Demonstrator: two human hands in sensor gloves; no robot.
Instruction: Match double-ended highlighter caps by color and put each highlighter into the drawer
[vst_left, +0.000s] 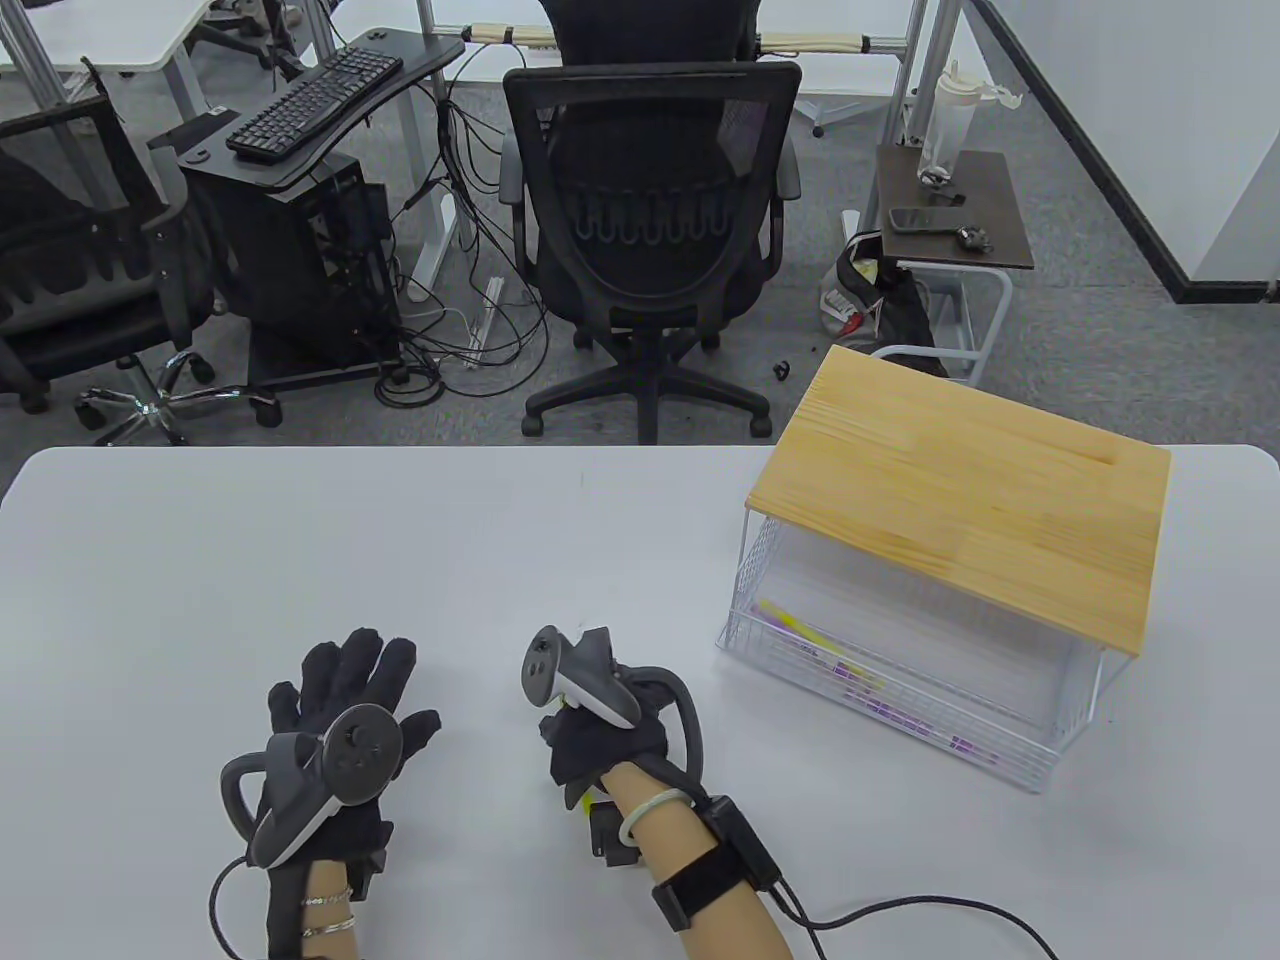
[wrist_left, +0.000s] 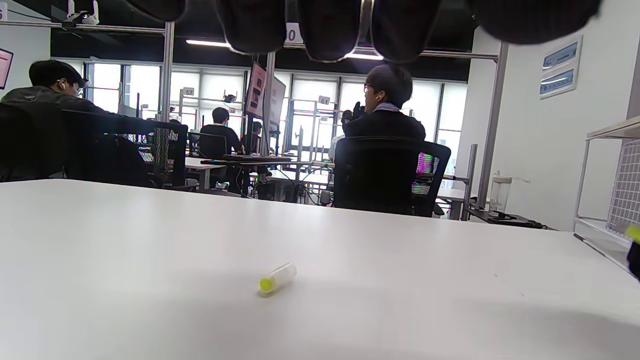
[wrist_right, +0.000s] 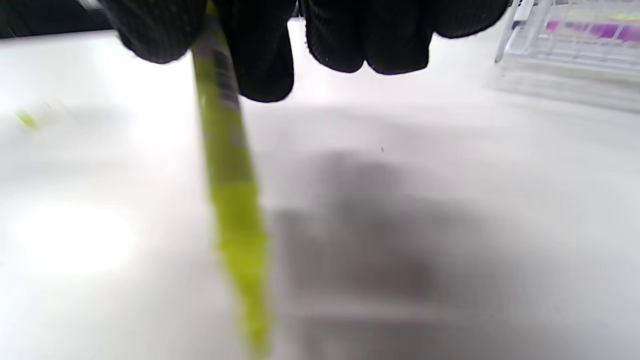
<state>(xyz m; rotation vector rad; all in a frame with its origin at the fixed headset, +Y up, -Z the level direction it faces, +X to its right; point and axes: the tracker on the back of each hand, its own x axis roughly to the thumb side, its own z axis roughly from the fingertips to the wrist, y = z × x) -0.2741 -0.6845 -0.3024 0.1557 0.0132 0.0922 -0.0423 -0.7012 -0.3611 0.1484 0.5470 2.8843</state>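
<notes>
My right hand (vst_left: 600, 735) is curled around a yellow-green highlighter (wrist_right: 227, 165), which slants down from the gloved fingers (wrist_right: 260, 50) toward the table. In the table view only a bit of the yellow highlighter (vst_left: 577, 797) shows under the wrist. My left hand (vst_left: 355, 680) hovers low over the table with fingers spread and straight, holding nothing. Under it lies a clear cap with a yellow end (wrist_left: 277, 278), which the table view does not show. The wire drawer (vst_left: 900, 690) stands pulled out at the right, with yellow and purple highlighters inside.
A wooden top (vst_left: 960, 500) covers the drawer's white wire frame at the table's right. A cable (vst_left: 900, 910) trails from my right forearm across the table. Beyond the far edge stands a black office chair (vst_left: 650, 200).
</notes>
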